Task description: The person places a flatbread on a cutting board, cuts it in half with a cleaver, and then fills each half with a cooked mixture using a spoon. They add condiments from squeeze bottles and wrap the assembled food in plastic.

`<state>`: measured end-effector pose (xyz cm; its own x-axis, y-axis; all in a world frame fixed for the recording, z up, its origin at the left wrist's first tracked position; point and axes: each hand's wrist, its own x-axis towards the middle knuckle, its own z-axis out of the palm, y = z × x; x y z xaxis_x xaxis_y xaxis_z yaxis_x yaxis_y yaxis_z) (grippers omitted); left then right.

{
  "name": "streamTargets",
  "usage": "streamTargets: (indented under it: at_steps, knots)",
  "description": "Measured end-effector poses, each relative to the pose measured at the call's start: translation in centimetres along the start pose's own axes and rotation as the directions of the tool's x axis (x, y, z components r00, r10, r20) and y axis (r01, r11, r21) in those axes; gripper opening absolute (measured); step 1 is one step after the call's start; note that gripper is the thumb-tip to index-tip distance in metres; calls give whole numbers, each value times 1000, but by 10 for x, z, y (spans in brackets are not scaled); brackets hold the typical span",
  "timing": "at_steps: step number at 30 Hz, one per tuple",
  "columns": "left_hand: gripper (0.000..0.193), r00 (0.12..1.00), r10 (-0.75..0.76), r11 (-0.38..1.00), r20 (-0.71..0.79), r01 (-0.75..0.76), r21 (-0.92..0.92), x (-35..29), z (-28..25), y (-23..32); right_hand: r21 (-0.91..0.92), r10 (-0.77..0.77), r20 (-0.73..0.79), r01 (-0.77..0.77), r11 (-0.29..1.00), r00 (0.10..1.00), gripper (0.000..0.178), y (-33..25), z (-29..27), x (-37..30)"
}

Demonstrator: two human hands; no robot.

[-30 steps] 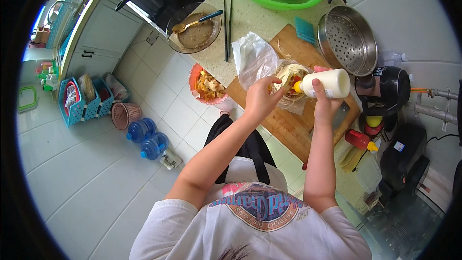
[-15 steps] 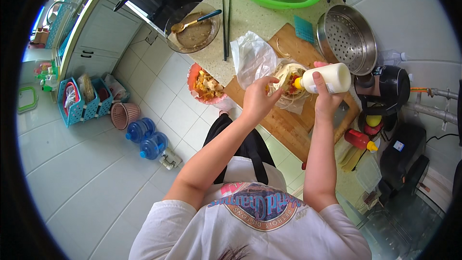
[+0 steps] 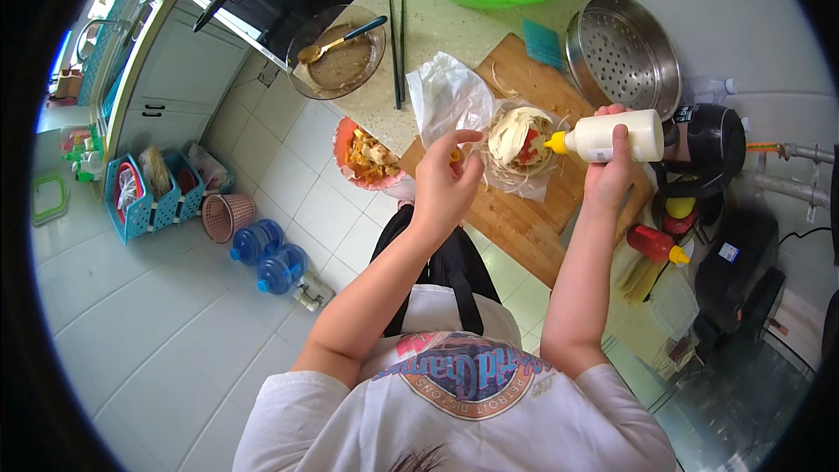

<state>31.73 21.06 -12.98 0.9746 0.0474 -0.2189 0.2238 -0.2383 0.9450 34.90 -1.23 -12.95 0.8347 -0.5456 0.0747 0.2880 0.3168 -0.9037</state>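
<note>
Squeezing a white squeeze bottle [image 3: 612, 135], the right hand [image 3: 609, 177] is wrapped around the soft plastic body with the bottle lying nearly level, its yellow nozzle aimed at the flatbread wrap [image 3: 520, 138] just left of the hand. The left hand [image 3: 446, 185] is loosely curled with thumb and forefinger raised, holding nothing firmly that can be made out; it sits just beside the wrap's near edge and below a crumpled clear plastic bag [image 3: 447, 94].

The wrap lies open on thin paper on a wooden cutting board [image 3: 524, 218] that rests on the speckled counter [image 3: 437, 26]. It is pale, round and floppy, with red and pale filling at its middle.

To do this well, I judge a gentle, even press with the nozzle close over the filling would keep the sauce in a line and off the board, while the left hand steadies the edge.

Beyond the right hand stands a shiny perforated steamer pot [image 3: 622, 57]; farther from the left hand, a glass bowl of brown sauce [image 3: 336, 52] with a spoon, and dark chopsticks [image 3: 398, 44].
</note>
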Motion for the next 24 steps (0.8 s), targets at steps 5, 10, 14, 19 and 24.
streamTargets:
  at_steps: [5,10,14,19,24]
  knots:
    - [20,978,-24,994,209,45,-97,-35,18,15,-117,-81,114,94,989,990,38,3,-1,3]
    - [17,932,21,991,361,29,-133,-70,41,11,-186,-84,47,92,978,995,31,7,11,-1]
    - [17,927,-23,993,375,63,-95,-76,41,0,-217,-82,3,80,973,997,28,13,13,0]
    - [18,921,-47,994,386,82,-76,-75,40,-6,-203,-53,-41,43,978,998,36,19,15,2]
    - [19,920,-61,994,386,93,-65,-74,39,-8,-180,-79,3,79,981,997,40,25,15,6]
